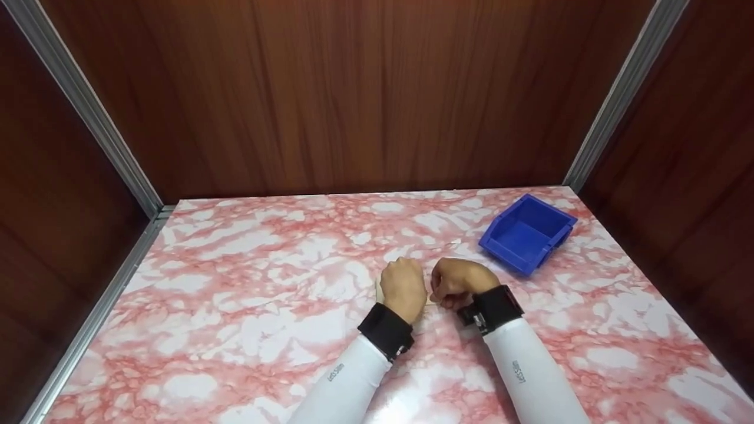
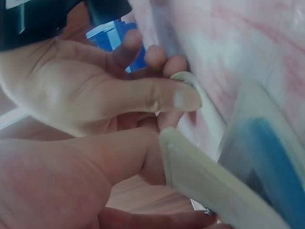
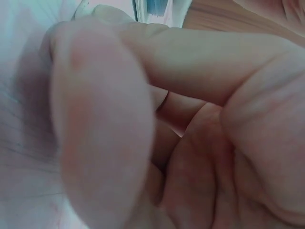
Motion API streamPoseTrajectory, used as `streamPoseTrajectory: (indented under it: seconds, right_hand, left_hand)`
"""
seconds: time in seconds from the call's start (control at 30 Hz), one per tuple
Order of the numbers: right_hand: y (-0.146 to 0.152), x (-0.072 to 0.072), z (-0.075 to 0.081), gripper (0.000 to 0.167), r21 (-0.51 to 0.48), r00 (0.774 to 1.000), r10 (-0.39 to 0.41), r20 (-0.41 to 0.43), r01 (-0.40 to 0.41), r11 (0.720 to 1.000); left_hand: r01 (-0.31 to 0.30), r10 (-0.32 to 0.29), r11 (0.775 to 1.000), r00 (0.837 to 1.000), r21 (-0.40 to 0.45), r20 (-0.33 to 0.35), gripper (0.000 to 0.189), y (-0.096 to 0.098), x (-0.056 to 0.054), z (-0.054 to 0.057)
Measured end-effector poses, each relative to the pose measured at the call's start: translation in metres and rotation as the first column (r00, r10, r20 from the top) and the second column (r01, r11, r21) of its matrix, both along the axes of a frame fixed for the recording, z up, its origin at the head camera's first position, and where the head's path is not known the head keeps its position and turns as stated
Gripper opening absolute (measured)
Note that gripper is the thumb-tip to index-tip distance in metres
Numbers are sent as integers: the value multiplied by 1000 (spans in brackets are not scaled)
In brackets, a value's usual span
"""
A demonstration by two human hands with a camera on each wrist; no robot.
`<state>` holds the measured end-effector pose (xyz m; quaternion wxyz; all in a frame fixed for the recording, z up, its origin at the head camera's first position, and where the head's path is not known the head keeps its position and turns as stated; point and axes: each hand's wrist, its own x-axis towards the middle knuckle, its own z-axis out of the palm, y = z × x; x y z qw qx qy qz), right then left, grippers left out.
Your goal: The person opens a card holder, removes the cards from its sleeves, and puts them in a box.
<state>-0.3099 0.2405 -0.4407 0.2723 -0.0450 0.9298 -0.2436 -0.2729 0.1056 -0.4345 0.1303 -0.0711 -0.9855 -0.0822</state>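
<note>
A cream-edged, pouch-like thing with a clear panel [image 2: 209, 176] and blue behind the panel is between my hands, low over the table. Its exact kind cannot be told. My left hand [image 1: 404, 288] grips one cream edge, fingers curled, and a small metal bit [image 2: 207, 210] shows by a fingertip. Close on the right, my right hand [image 1: 462, 280] pinches a cream strip [image 2: 209, 102] between thumb and finger. From the head view, the hands cover most of the thing. In the right wrist view, the thumb [image 3: 102, 124] blocks much of the grip.
An open blue bin [image 1: 527, 232] stands at the back right of the table, beyond my right hand. The tabletop [image 1: 235, 306] has a red and white marbled pattern. Brown wood panels [image 1: 353, 100] with metal corner rails enclose the back and sides.
</note>
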Motion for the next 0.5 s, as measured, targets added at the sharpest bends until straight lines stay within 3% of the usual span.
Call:
streamPoseTrajectory:
  seconds: [0.1,0.17,0.37,0.43,0.5]
  right_hand:
    - [-1,0,0,14,1,1000,-5,3,5,1000]
    - [-1,1,0,13,10,1000,-6,3,6,1000]
    - [-2,2,1,11,20,1000,-15,19,14,1000]
    - [-1,3,2,12,13,1000,-18,21,18,1000]
    - [0,3,2,13,14,1000,-14,21,13,1000]
  left_hand:
    - [30,-39,996,995,89,92,19,-14,-2,10]
    - [42,-74,983,982,178,176,23,-27,-6,19]
    - [-5,-159,926,901,377,403,19,-85,-23,39]
    - [-32,-159,920,880,390,447,15,-107,-30,39]
    - [-83,-158,904,846,419,510,11,-125,-37,35]
